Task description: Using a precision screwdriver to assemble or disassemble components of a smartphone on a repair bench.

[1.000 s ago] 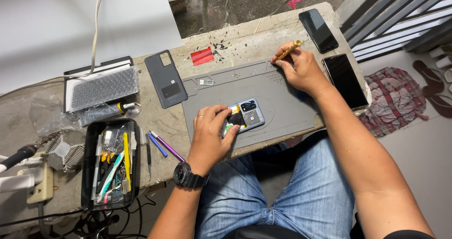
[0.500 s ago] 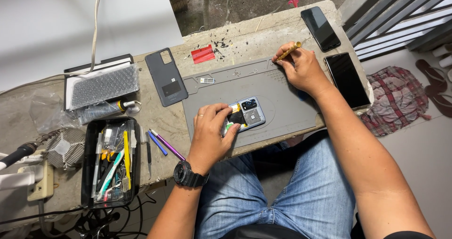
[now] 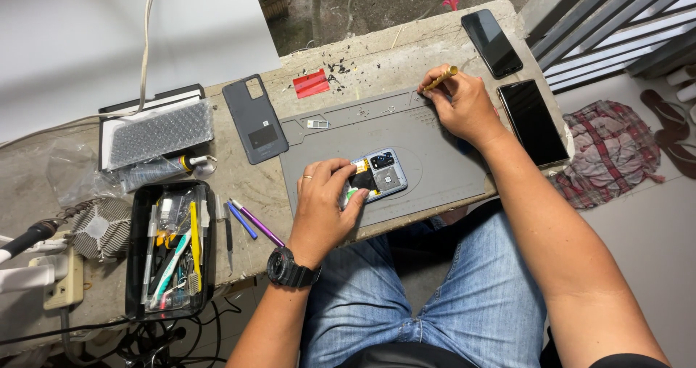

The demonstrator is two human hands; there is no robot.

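My left hand (image 3: 326, 205) presses down on the opened phone (image 3: 380, 181) lying on the grey mat (image 3: 428, 150) at the bench's (image 3: 377, 63) near edge, fingers closed over it. My right hand (image 3: 464, 107) pinches a gold-handled tool (image 3: 440, 79) at the mat's far corner.
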